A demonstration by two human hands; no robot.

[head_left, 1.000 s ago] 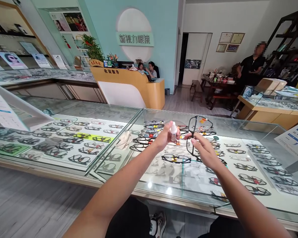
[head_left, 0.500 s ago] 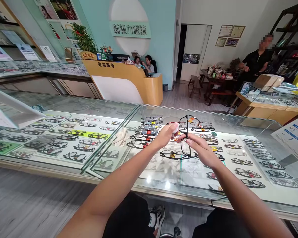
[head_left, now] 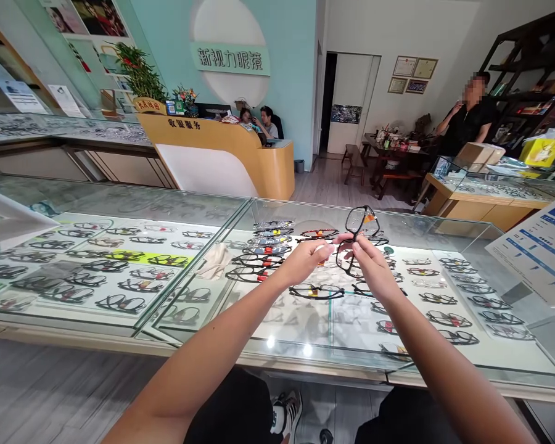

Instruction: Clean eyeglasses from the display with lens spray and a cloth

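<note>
My right hand (head_left: 374,264) pinches a pair of black-framed eyeglasses (head_left: 361,221) near the bridge. The glasses are turned on end above the glass counter, one lens above the other, with an orange sticker on the upper lens. To their left, my left hand (head_left: 305,259) is closed, its fingertips close to the lower lens. Something small and white shows between its thumb and fingers, too little to name. Below, a dark-framed pair with a yellow tag (head_left: 315,291) lies on the counter. Stacked rows of glasses with red tags (head_left: 254,260) lie to the left of my left hand.
A crumpled beige cloth (head_left: 214,262) lies on the glass display counter (head_left: 282,354). A printed sign (head_left: 543,246) stands at right, a white stand (head_left: 13,216) at left. Beyond are a reception desk (head_left: 277,169) with two people and a standing person (head_left: 467,126) at right.
The eyeglasses have turned, so their lenses face me more and the upper one leans right. My left hand stays closed beside them. The standing person has raised a hand toward the head.
</note>
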